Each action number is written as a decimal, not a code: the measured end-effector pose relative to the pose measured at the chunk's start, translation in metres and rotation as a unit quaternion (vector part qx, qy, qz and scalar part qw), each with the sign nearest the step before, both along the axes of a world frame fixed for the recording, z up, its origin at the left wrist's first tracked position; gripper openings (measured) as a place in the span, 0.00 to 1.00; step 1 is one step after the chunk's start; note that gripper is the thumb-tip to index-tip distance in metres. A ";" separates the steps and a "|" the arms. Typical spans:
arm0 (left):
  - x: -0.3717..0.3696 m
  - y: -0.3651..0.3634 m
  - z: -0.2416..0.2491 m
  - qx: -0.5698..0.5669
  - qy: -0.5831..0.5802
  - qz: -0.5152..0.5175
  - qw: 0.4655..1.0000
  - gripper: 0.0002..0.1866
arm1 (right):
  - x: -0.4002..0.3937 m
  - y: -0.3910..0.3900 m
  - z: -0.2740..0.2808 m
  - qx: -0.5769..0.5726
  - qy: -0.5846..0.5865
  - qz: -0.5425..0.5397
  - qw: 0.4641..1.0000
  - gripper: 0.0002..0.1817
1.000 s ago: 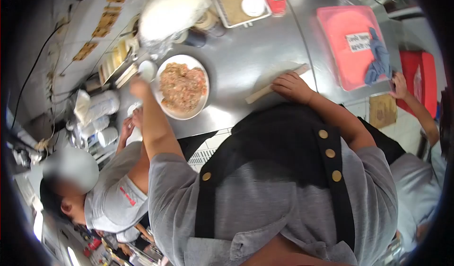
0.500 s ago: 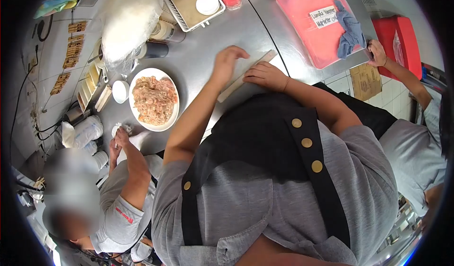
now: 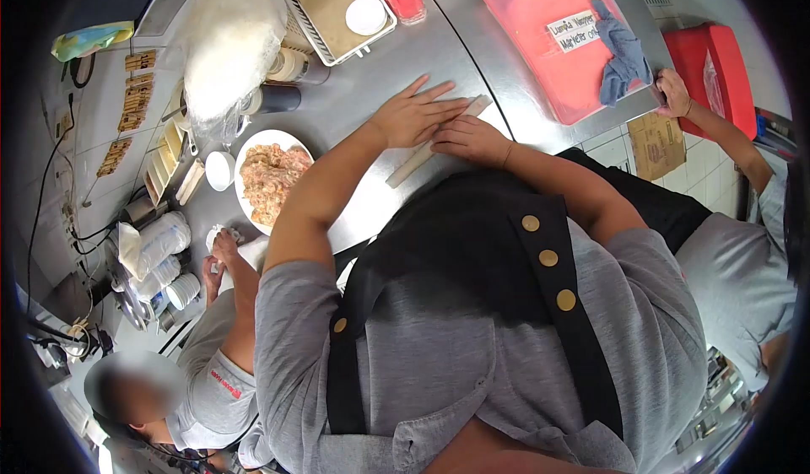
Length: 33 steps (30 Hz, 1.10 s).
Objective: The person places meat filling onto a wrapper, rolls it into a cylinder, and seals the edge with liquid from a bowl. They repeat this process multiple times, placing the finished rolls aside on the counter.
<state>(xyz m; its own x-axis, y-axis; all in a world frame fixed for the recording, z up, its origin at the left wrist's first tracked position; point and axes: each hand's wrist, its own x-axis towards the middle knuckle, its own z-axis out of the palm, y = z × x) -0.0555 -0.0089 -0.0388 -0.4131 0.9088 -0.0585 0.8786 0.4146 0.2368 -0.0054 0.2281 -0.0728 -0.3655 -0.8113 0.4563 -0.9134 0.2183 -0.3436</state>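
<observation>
A long, thin pale roll lies diagonally on the steel table. My left hand is over its upper part with fingers spread, the fingertips meeting my right hand. My right hand has its fingers bent together over the roll; their undersides are hidden. To the left, a white oval plate holds a mound of raw ground meat mix, partly behind my left forearm.
A small white bowl sits beside the plate. Bottles, a plastic bag and a basket stand beyond. A pink-lidded container with a blue cloth is at right. Co-workers stand on both sides, one hand near the container.
My left hand has come down from its raised position toward my right hand, its fingers now spread. My left forearm covers more of the plate. My right hand has hardly moved.
</observation>
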 end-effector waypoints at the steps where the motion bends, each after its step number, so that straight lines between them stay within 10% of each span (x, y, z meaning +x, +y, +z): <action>1: -0.005 0.007 -0.003 0.001 0.001 0.001 1.000 0.32 | 0.000 0.000 0.000 0.001 0.001 0.001 1.000 0.18; 9: 0.014 -0.004 0.000 0.111 -0.003 0.244 0.963 0.33 | 0.000 -0.001 0.006 0.009 -0.007 -0.005 1.000 0.17; 12: 0.030 -0.016 0.002 -0.035 -0.054 0.068 0.996 0.32 | 0.000 0.000 0.006 -0.009 -0.036 -0.004 0.999 0.18; 28: 0.111 -0.077 0.028 -0.054 -0.058 0.146 0.986 0.36 | -0.007 -0.003 0.009 0.004 -0.063 0.007 0.998 0.18; 33: 0.135 -0.081 0.043 0.075 -0.049 0.262 0.961 0.24 | -0.012 -0.004 0.005 -0.006 -0.080 0.015 0.997 0.19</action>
<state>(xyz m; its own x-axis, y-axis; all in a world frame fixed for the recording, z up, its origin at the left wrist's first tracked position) 0.0790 -0.0898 0.0046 -0.8150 0.5795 -0.0049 0.5294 0.7479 0.4004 -0.0177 0.2237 -0.0683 -0.4094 -0.8181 0.4038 -0.8531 0.1865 -0.4872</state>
